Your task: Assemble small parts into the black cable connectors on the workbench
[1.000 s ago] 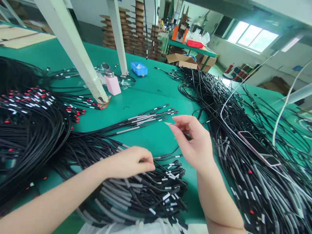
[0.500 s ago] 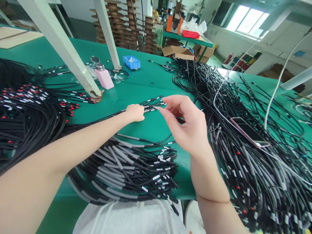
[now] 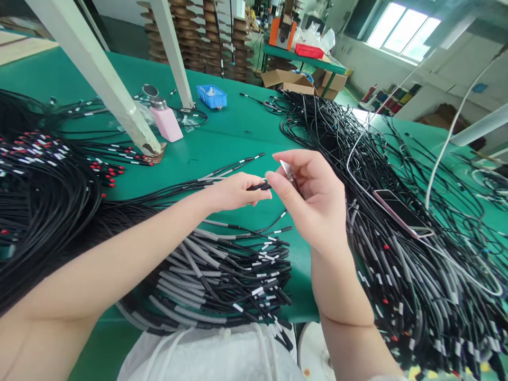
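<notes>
My left hand is closed round a black cable, whose end sticks out to the right between thumb and fingers. My right hand is closed on a small knife with a pointed, shiny blade turned up. Its handle is mostly hidden in the palm. Thumb and fingertips of the right hand are at the cable's end; whether they pinch it I cannot tell. Behind my left hand, a few cables with white labels lie on the green table top. Below lies a bundle of cables with grey ribbed sleeves.
Black cables with red tips heap up at the left. Another large cable pile covers the right side, with a phone on it. A pink bottle, a blue bin and a white post stand farther back.
My left hand has moved right and raised a cable end towards my right hand. The right hand has turned slightly, showing the blade pointing up.
</notes>
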Demonstrator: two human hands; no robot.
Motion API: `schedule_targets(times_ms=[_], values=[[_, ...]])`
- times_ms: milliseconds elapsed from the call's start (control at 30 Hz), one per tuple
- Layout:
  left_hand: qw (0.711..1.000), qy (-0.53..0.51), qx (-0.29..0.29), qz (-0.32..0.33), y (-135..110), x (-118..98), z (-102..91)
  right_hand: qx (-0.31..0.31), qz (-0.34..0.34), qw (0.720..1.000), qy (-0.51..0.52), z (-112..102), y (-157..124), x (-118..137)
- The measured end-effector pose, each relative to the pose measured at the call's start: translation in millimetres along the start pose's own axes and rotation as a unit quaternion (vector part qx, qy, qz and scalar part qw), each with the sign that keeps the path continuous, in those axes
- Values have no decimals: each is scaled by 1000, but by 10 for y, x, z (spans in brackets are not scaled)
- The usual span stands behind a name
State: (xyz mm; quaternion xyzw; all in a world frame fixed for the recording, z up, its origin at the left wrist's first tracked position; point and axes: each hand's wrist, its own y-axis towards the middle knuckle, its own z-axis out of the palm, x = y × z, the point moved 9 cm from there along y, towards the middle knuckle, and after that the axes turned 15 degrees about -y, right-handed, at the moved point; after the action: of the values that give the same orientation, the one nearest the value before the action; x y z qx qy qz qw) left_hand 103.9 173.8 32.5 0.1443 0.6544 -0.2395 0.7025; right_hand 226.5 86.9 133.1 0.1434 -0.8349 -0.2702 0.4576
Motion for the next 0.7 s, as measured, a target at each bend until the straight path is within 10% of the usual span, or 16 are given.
schedule_targets(times_ms=[433,700], values=[[969,-242,-48,25,-846,126,-116,125,178,952,215,831,-134,-309],[972,-236,1,-23,-910,314,16,55,202,941,265,700,-116,-363]])
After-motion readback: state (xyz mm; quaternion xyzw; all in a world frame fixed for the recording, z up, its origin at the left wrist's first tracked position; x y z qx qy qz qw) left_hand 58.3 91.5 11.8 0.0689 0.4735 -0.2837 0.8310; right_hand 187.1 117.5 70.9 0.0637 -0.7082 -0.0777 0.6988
